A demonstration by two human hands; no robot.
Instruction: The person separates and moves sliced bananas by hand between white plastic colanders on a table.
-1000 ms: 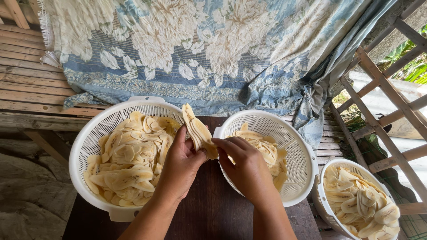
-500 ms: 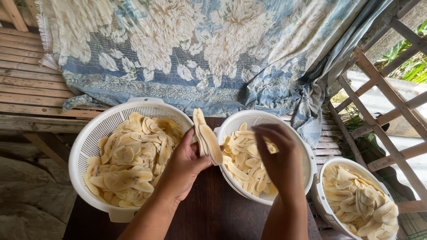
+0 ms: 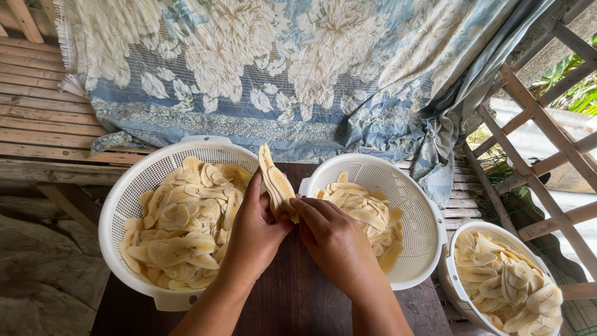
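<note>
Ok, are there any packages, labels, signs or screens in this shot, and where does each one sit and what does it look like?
None in view: no package, label, sign or screen shows anywhere in the head view.
The only containers are three white perforated round baskets of pale yellow slices, unlabelled: a left basket, a middle basket and a right basket.
The left hand and right hand hold a stack of slices, which bears no markings.

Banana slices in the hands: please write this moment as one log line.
left hand: holds banana slices upright | right hand: fingers on slices | left colander: full | middle colander: partly filled
</note>
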